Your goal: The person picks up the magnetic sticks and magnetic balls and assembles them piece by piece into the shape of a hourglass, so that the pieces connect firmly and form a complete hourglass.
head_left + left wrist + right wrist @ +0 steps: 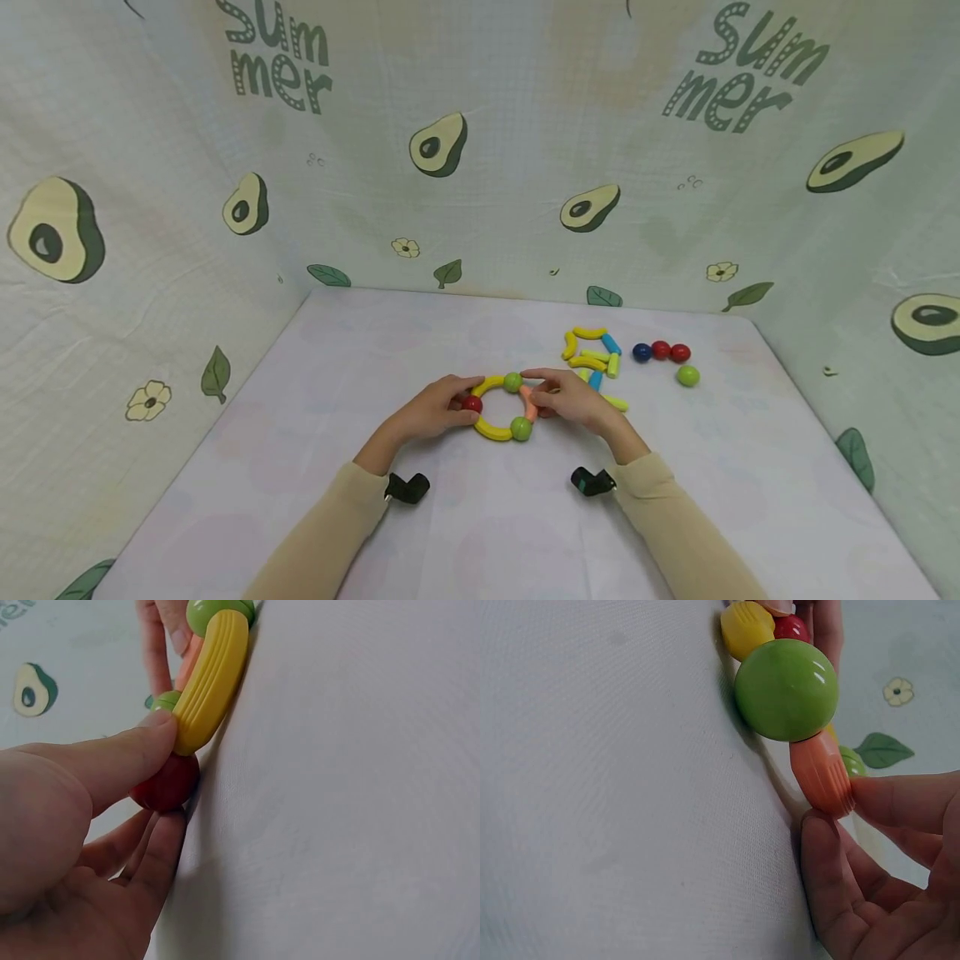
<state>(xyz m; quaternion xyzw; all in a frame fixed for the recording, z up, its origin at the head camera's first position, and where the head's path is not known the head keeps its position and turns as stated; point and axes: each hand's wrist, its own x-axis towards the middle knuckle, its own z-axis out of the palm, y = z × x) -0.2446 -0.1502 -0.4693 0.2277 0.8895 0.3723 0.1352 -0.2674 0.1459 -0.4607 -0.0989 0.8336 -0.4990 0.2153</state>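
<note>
On the table (495,525), the left hand (435,407) grips a toy ring (492,432) by its red ball (472,404), the right hand (574,402) by its orange arc (530,404); coloured sticks (588,363) and four balls (661,350) lie rightward; the backdrop (517,92) reads "summer"

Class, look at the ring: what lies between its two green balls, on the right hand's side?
A curved orange piece lies between the far green ball and the near green ball; the head view shows this.
</note>
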